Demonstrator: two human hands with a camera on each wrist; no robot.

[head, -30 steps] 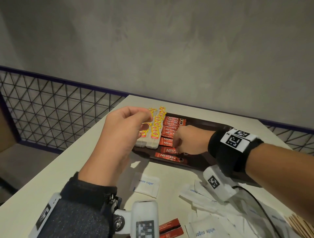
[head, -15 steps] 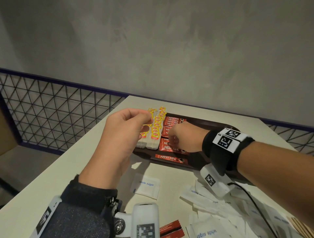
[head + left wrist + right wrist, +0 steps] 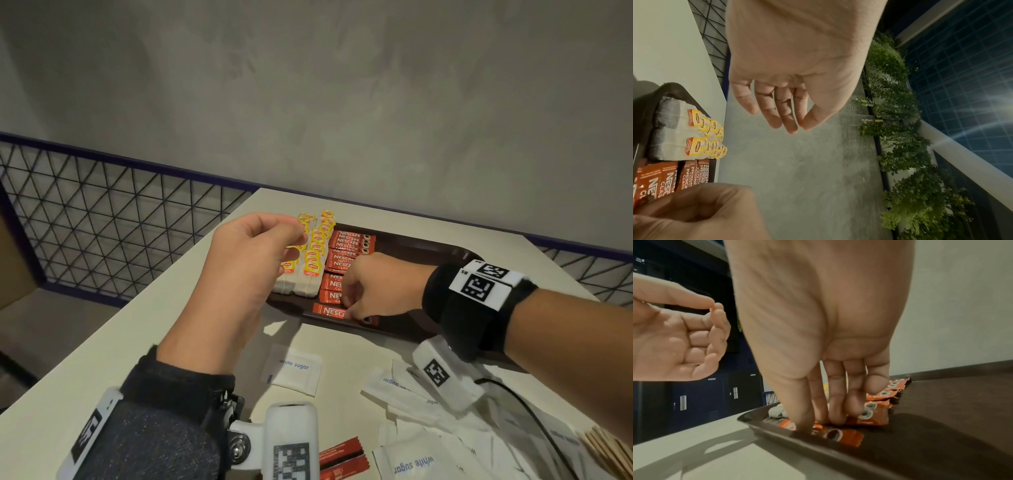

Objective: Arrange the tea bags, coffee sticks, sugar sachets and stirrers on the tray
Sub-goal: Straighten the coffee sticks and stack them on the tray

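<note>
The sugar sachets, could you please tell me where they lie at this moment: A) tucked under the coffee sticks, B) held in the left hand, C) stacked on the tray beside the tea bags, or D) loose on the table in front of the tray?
D: the head view shows the white sugar sachets scattered on the table, none on the tray.

Pale rectangular table. Black wire-mesh fence with purple rail at 9 o'clock; grey concrete wall at 12.

We see red coffee sticks rowed beside yellow-tagged white tea bags on the dark brown tray; white paper sugar sachets lie loose on the tabletop.
</note>
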